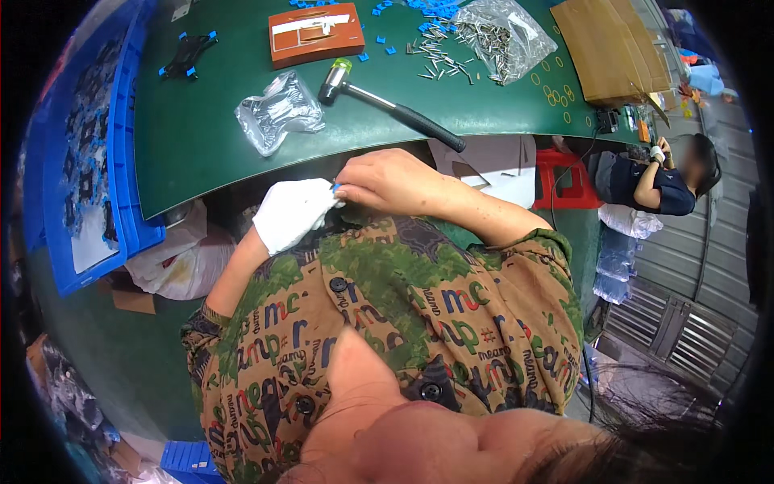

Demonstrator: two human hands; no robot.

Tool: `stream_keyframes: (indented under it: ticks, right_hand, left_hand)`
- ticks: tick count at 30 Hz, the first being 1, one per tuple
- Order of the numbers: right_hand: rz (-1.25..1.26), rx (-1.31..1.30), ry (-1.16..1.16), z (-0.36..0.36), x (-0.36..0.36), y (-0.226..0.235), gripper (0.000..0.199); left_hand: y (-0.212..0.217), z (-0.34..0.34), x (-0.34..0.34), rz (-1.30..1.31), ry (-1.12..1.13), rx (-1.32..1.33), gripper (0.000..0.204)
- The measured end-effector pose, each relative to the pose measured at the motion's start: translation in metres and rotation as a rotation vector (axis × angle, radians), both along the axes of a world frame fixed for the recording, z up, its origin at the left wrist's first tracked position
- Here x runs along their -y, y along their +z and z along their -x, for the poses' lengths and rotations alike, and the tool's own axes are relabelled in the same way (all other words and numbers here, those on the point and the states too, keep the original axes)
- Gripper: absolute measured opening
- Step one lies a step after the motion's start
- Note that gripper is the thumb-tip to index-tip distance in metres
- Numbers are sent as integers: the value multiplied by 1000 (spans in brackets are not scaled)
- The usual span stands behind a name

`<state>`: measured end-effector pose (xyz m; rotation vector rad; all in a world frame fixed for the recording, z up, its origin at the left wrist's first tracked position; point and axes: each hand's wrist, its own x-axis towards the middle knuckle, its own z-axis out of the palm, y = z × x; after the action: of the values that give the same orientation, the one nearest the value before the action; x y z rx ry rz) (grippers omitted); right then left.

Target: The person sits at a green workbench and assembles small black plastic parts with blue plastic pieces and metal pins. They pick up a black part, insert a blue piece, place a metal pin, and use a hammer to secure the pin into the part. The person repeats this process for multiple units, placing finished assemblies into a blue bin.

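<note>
While I hunch over the near edge of the green table [242,153], my gloved left hand [292,211] and bare right hand [391,181] meet just below it, fingertips nipped shut together on a tiny blue piece [334,187]. It looks like hard plastic: light, stiff, easy to drop, so I judge a fingertip pinch on its sides suits it best. Most of it is hidden, so I cannot tell its long axis or which way it points. From my hands, the mallet [387,101] lies toward twelve o'clock, handle running out to four o'clock; an empty clear bag [278,111] sits at eleven o'clock.
</note>
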<state>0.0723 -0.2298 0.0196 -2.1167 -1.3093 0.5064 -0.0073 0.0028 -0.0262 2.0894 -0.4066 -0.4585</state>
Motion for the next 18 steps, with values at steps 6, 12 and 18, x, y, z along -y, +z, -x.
stream_keyframes:
  ticks: [6, 12, 18]
  right_hand:
    - [-12, -169, -58, -11, 4, 3, 33]
    - [54, -247, 4, -12, 1, 8, 32]
    - [54, -264, 62, -13, -1, 10, 32]
  left_hand:
    - [11, 4, 7, 276, 197, -284, 26]
    - [11, 5, 8, 254, 175, -233, 27]
    - [8, 5, 6, 214, 127, -198, 26]
